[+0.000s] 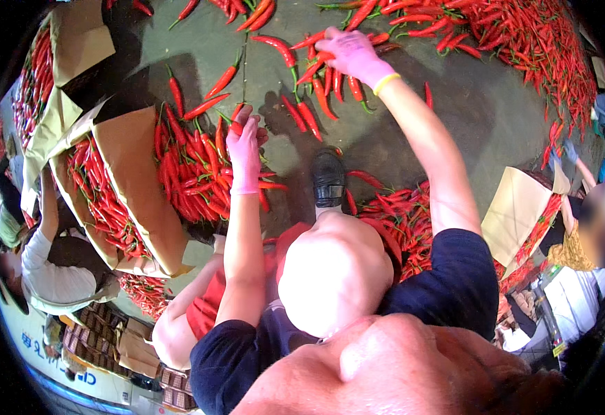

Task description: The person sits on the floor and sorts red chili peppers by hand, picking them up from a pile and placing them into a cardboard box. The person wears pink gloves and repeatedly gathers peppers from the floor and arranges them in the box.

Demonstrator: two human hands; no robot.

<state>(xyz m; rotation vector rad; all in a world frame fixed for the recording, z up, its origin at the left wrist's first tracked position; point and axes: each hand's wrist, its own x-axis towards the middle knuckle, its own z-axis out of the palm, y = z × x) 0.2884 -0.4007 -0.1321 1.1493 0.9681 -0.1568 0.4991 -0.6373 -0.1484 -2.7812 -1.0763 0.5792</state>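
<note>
My left hand, in a pink glove, is closed around a red chili pepper. Below it and to its left lies a heap of red chilies on the floor, against an open cardboard box. My right hand, also gloved in pink, reaches far forward. Its fingers curl down over a loose cluster of red chilies with green stems. Whether it grips any of them is hidden by the hand. Between both hands, a few single chilies lie on the dark floor.
The box at left holds red chilies. A large chili pile spreads at upper right; another chili pile lies beside my shoe. A person in white works at left. At right, a gloved co-worker's hand is near another box.
</note>
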